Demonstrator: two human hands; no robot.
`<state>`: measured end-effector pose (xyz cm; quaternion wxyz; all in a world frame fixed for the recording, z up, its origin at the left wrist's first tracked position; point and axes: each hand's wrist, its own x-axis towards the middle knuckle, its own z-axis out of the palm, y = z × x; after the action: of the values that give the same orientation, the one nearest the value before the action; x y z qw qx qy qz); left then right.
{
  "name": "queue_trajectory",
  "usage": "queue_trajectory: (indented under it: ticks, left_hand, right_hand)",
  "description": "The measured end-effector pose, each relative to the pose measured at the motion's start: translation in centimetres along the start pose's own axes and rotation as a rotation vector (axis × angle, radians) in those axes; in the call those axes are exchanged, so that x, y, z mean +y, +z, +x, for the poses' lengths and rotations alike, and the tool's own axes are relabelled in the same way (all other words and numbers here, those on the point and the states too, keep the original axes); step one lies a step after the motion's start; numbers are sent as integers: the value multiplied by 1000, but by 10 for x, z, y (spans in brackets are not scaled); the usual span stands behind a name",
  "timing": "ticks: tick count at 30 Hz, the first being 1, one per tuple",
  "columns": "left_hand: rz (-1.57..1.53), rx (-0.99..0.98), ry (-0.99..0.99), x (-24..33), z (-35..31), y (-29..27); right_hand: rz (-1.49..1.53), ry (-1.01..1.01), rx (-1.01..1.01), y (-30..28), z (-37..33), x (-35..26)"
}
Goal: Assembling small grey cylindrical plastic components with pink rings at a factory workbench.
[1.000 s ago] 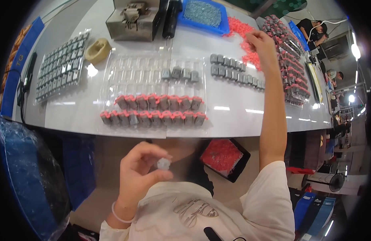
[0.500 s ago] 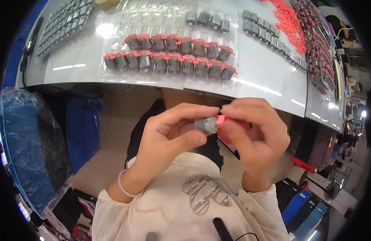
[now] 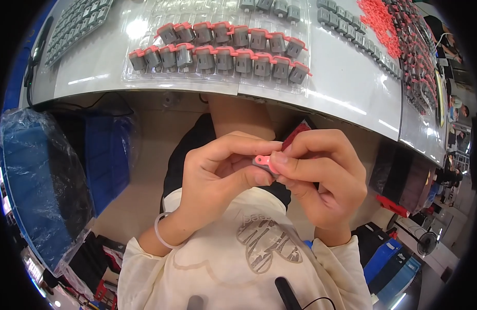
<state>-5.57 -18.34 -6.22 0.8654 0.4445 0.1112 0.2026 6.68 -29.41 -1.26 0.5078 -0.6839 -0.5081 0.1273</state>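
Note:
Low in front of my shirt, my left hand (image 3: 215,168) grips a small grey motor (image 3: 272,174) between thumb and fingers. Its body is mostly hidden by those fingers. On the end of the motor sits a pink plastic clip (image 3: 261,159) with a small hole in it. The thumb and fingertips of my right hand (image 3: 329,175) are closed on the clip's right side, covering part of it. Beyond my hands, a clear plastic tray (image 3: 130,76) on the table holds two rows of grey motors with pink clips (image 3: 224,59).
Bare grey motors (image 3: 280,8) stand at the tray's far side and in rows to its right. A pile of pink clips (image 3: 380,26) lies at the far right beside stacked clipped motors (image 3: 416,67). A plastic-wrapped blue bin (image 3: 42,186) stands left, below the table edge.
The pink clip, held off the motor's end before, now lies against it. The motor has turned in my left hand, and my right hand has closed in toward it.

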Motion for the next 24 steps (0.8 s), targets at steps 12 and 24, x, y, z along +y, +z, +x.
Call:
queue_trajectory:
  ticks: [12, 24]
  left_hand:
    - [-76, -47, 5, -4, -1, -4]
    - [-192, -61, -3, -4, -2, -8]
  right_hand:
    - [17, -63, -20, -6, 4, 3]
    - [53, -20, -127, -7, 10, 4]
